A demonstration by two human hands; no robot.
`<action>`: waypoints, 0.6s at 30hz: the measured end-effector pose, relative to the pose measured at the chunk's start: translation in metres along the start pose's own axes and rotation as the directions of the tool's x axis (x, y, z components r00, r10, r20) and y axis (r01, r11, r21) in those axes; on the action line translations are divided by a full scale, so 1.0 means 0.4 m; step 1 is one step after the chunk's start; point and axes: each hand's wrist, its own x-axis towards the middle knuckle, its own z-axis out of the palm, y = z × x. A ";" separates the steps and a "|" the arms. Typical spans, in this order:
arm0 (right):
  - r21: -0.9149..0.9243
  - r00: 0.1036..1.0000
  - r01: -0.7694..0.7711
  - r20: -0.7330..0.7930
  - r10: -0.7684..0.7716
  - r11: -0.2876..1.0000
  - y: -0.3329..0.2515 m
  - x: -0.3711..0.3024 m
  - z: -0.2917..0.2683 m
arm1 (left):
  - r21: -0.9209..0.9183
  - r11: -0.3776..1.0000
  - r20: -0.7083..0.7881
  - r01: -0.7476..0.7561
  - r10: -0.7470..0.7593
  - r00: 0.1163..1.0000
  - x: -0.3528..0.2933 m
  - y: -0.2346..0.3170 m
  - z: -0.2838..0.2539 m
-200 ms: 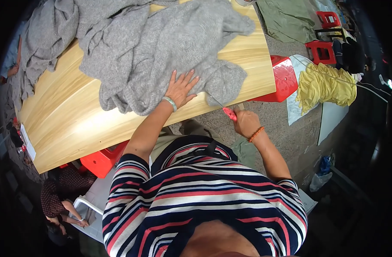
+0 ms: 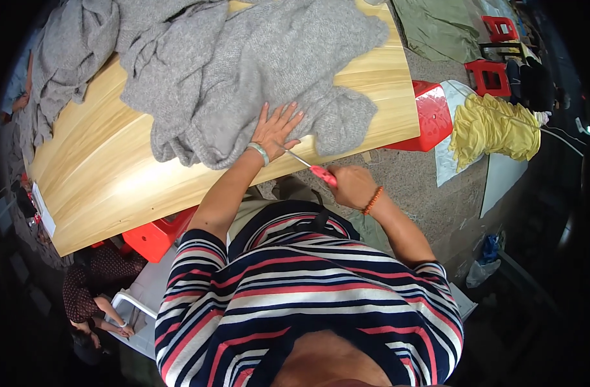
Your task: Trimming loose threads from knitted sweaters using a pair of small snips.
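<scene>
The broad bench of pale yellow wood-grain board stretches beneath and beyond the person's left fingers. Ahead of them spreads the soft, rumpled grey knitted fabric, its near edge under their tips. The left hand lies palm-down, fingers fanned wide, I'd guess to stop loose folds sliding. To their right and nearer the body, the right hand has its fingers curled round the pinkish-red handle of a thin-shafted metal tool, presumably for control; its tip ends by the left thumb's base, touching or not I can't tell.
</scene>
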 end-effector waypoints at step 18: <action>-0.124 0.997 -0.056 0.045 0.062 0.991 0.026 -0.031 -0.069 | -0.282 0.934 0.147 0.218 -0.183 0.972 -0.052 0.021 -0.033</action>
